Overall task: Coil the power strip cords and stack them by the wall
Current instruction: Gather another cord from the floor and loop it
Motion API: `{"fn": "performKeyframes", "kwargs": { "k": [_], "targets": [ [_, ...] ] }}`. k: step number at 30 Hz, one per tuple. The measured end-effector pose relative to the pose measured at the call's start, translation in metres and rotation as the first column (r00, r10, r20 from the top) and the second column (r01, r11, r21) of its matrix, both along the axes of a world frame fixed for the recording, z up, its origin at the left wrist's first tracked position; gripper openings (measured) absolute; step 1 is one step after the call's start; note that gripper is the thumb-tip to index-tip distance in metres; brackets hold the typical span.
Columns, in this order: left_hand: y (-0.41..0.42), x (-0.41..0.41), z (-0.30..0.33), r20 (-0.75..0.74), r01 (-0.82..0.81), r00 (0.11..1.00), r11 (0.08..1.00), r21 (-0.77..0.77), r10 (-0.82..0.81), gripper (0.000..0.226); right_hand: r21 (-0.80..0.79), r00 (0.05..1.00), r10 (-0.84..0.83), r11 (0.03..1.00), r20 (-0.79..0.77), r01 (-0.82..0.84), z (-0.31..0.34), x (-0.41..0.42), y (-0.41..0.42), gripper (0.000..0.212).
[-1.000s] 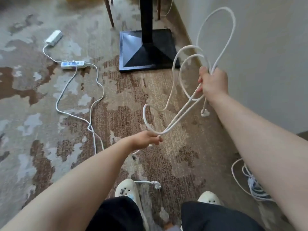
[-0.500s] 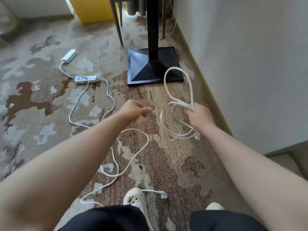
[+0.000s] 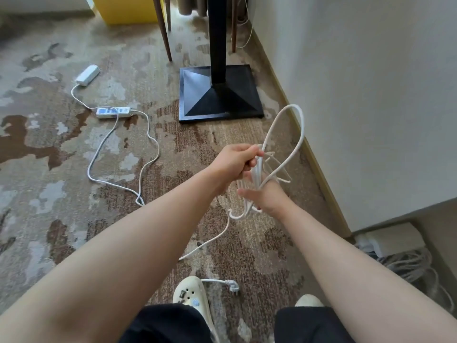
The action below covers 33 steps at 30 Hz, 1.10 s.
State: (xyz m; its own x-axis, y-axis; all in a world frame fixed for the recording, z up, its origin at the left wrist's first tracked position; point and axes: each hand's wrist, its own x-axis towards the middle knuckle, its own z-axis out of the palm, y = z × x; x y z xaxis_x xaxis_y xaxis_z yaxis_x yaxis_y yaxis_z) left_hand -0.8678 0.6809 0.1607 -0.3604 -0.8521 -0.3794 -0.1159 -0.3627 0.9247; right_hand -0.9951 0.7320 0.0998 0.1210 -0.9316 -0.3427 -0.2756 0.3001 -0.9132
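Note:
A white cord [image 3: 284, 134] is gathered in several loops between my hands, close to the wall [image 3: 371, 95]. My right hand [image 3: 268, 196] holds the bundle from below, its fingers partly hidden by the strands. My left hand [image 3: 235, 160] grips the same loops just above it. One big loop rises toward the wall, and a loose tail [image 3: 210, 240] trails down to the carpet. Two white power strips [image 3: 113, 112] [image 3: 87, 75] lie on the carpet at the left, with their cords [image 3: 148, 134] snaking toward me. A white plug [image 3: 232, 285] rests by my left shoe.
A black square stand base [image 3: 220, 95] with its post stands ahead beside the wall. Wooden chair legs [image 3: 164, 28] and a yellow box [image 3: 126, 8] are behind it. Coiled grey cables [image 3: 410, 266] lie in a recess at the right. My shoes [image 3: 191, 294] are at the bottom.
My left hand came over from the left and closed on the loops held by my right hand. The slack cord on the carpet was drawn up, and the bundle sits lower and tighter.

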Motion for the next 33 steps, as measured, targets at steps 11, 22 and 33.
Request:
{"fn": "performKeyframes", "kwargs": {
  "k": [11, 22, 33],
  "targets": [
    [0.001, 0.016, -0.047, 0.254, -0.051, 0.966, 0.998, -0.037, 0.059, 0.026, 0.148, 0.971, -0.126, 0.976, -0.201, 0.158, -0.016, -0.018, 0.011, 0.035],
    [0.033, 0.118, -0.262, 0.803, 0.507, 0.251, 0.78, 0.367, -0.541, 0.043, 0.074, 0.732, 0.014, 0.996, -0.681, 0.049, -0.129, -0.051, -0.028, 0.031],
    [0.056, 0.212, -0.374, 0.804, 0.736, -0.213, 0.45, 0.505, -0.555, 0.027, 0.211, 0.534, 0.277, 0.96, -0.799, -0.182, -0.273, 0.042, -0.042, 0.034]
  ]
}}
